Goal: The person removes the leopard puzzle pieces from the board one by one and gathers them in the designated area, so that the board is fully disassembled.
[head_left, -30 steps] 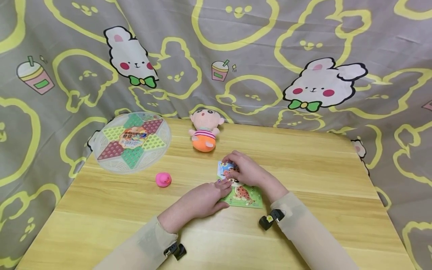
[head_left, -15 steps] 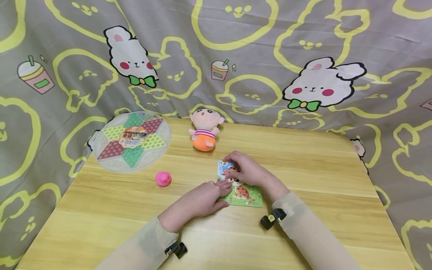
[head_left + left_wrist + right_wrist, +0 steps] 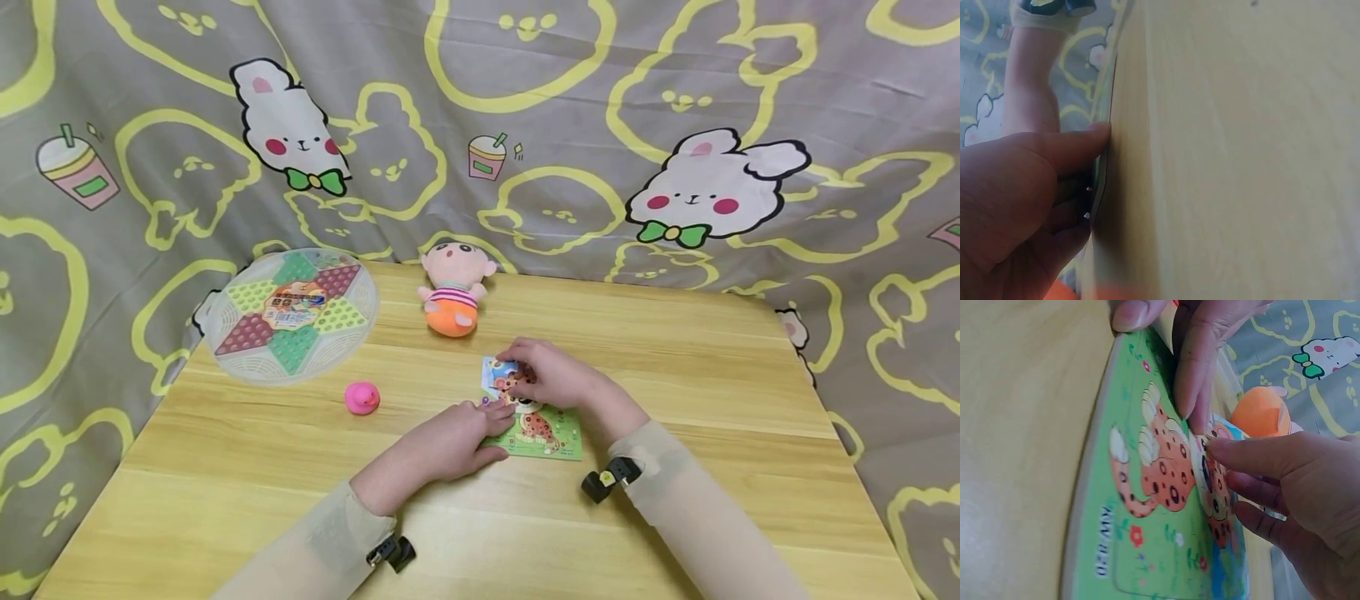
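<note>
A leopard jigsaw puzzle (image 3: 561, 446) in a thin green board lies on the table. My left hand (image 3: 450, 442) lays extended fingers over its left part, near the leopard's neck in the right wrist view, with the thumb at its near edge. In the left wrist view that thumb (image 3: 1088, 144) touches the board's rim. My right hand (image 3: 558, 375) arches over the upper part, pinching a puzzle piece with the leopard's head (image 3: 1215, 503) between thumb and bent fingers. The leopard's body (image 3: 1166, 469) lies flat in the board. My right hand hides part of the puzzle's top.
A pink rubber duck (image 3: 363, 398) stands left of the puzzle. Farther back are a plush doll (image 3: 453, 287) in orange pants and a round Chinese checkers board (image 3: 292, 312) at the far left. A patterned curtain (image 3: 555, 108) hangs behind the wooden table (image 3: 712, 375).
My right wrist and forearm have shifted slightly to the right, and a little more of the leopard's head shows under the fingers. My left hand stays in place on the puzzle.
</note>
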Tool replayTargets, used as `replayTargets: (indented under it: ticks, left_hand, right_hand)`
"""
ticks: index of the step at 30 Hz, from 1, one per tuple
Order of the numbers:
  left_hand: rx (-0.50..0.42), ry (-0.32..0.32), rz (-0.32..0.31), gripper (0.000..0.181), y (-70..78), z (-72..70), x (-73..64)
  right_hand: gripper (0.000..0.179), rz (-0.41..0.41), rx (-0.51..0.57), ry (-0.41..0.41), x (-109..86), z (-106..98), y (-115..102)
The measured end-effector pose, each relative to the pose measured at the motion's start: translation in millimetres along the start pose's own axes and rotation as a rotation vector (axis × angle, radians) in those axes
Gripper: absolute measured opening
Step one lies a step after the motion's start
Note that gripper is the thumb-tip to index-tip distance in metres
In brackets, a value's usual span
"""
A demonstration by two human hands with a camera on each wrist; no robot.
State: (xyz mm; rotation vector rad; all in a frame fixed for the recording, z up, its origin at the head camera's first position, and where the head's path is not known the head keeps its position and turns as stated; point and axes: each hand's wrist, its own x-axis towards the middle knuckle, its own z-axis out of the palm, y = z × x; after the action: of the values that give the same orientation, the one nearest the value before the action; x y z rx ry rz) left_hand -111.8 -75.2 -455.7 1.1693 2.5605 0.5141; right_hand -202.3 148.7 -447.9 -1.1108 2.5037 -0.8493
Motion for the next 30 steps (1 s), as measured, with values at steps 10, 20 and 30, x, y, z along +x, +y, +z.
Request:
replayTargets:
  ticks: [10,20,30]
  left_hand:
    - [-0.013,-0.01,-0.002,0.053,2.8,-0.3,1.5]
    - [-0.017,-0.015,-0.019,0.054,3.8,-0.6,1.4]
    - [-0.04,0.002,-0.044,0.055,2.7,-0.7,0.0]
  right_hand:
    - [0.055,0.049,-0.065,-0.063,3.5,-7,-5]
    - [0.058,0.024,-0.067,-0.014,-1.3,-10,-3]
    - [0.052,0.015,0.01,0.026,-16.5,-22,-2]
